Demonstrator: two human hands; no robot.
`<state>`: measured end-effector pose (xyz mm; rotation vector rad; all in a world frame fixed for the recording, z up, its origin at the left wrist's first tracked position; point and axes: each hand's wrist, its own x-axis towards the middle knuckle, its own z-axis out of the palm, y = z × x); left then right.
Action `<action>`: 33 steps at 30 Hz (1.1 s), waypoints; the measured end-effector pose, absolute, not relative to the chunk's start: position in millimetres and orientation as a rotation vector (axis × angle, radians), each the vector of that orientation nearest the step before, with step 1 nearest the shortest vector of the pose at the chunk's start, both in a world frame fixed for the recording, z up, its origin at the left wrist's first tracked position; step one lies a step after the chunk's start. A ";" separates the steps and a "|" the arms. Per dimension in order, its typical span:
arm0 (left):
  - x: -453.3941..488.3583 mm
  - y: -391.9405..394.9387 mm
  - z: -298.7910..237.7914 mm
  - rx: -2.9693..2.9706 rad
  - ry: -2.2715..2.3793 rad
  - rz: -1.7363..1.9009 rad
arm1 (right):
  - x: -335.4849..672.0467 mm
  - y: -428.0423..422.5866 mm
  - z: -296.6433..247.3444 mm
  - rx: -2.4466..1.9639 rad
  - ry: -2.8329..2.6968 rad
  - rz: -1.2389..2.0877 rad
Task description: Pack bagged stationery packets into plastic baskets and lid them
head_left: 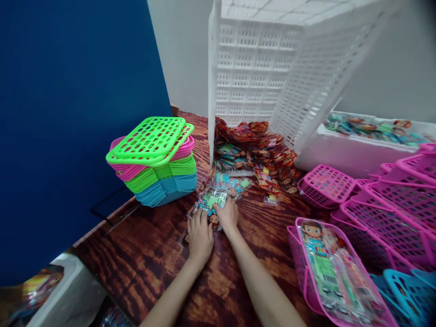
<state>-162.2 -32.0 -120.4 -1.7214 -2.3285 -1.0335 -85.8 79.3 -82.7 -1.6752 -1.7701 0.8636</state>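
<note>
A small pile of clear plastic packets with cartoon figures and pale green contents (214,199) lies on the table in front of me. My left hand (200,234) rests on its near left side, fingers bent over the packets. On the right side, my right hand (227,213) grips the same packets, its thumb pressed on top and its fingers along the edge. The undersides of both hands are hidden. Just beyond are more loose packets (235,184), at the mouth of a white plastic crate (252,68) tipped on its side. A heap of red-brown cartoon packets (259,145) spills from it.
Stacked green, pink and blue baskets (163,177) stand at left beside a blue panel (68,113). At right are pink baskets (384,213), one pink basket (299,263) holding packets, and blue baskets (398,290). A white foam box (340,145) of packets sits behind.
</note>
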 end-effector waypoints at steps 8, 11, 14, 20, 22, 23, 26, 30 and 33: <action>-180.8 -25.9 -118.5 -1.683 -2.428 -0.967 | -34.8 86.5 -87.6 -1.496 -1.568 1.228; -185.8 -24.7 -109.4 -1.689 -2.452 -0.964 | 3.2 81.8 -78.3 -1.432 -1.604 1.273; -172.5 -30.5 -93.2 -1.804 -2.387 -1.023 | 24.1 75.5 -72.2 -1.391 -1.673 1.282; -141.1 -42.8 -97.6 -2.196 -2.199 -0.856 | 34.0 62.1 -74.6 -1.464 -1.816 1.123; -143.5 -42.8 -104.7 -2.145 -2.295 -0.764 | 38.2 58.9 -74.2 -1.510 -1.860 1.042; -145.7 -42.5 -104.7 -2.124 -2.326 -0.755 | 40.5 57.4 -72.7 -1.518 -1.884 1.017; -148.9 -42.5 -85.9 -2.271 -2.217 -0.757 | 45.0 51.8 -62.8 -1.447 -1.993 1.022; -138.8 -45.6 -47.1 -2.708 -1.831 -0.459 | 45.4 40.0 -46.0 -1.191 -2.182 1.167; -131.0 -47.9 -38.3 -2.798 -1.838 -0.178 | 49.7 31.3 -43.0 -1.088 -2.242 1.291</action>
